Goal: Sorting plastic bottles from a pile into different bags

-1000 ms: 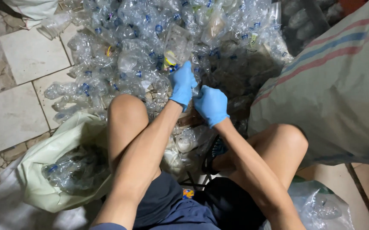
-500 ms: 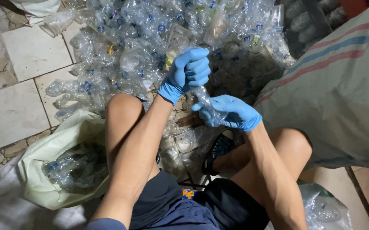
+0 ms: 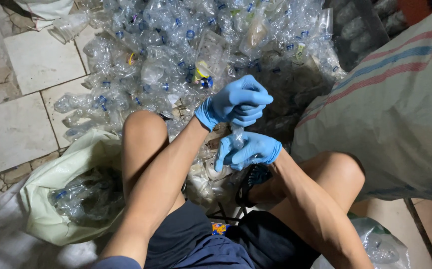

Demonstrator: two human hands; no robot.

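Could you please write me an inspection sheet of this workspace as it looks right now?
Surface: pale tiled floor, cracked in places.
Job's things: a clear plastic bottle gripped between both hands.
Clutter: big pile of crushed clear bottles; a pale green bag part-filled with bottles beside the left knee; another clear bag by the right leg.
Hands: left hand in a blue glove closed on the bottle's top; right hand, also gloved, closed around its lower part.
Cables: nothing seen.
Surroundings: large striped woven sack on the right; a dark sandal under the hands.
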